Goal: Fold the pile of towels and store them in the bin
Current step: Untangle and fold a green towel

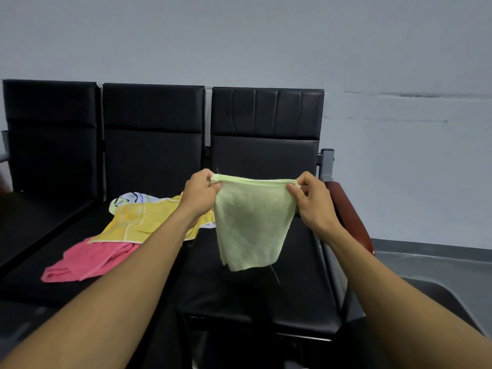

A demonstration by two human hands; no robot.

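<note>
- Head view, hands: my left hand [200, 192] pinches the left top corner of the green towel [251, 222], and my right hand [314, 201] pinches the right top corner, fingers curled on the cloth at both ends.
- Green towel: it hangs in the air between my hands, over the right seat [255, 296], top edge taut. It looks doubled along that edge, so I judge it is part-way through folding.
- Pile: the yellow towel [143, 222] lies spread on the middle seat [80, 265], left of my left arm. It overlaps the pink towel [87, 262] on its near side, and a white striped towel [133, 198] shows past its far edge. All three look unfolded.
- Bin: I cannot pick one out for sure. A dark grey rim [450, 294] at the near right edge may be it, but I cannot tell.
- Progress: I see no finished folded towel anywhere. My judgement is that the task is early, with the green one to finish and store, then three more.
</note>
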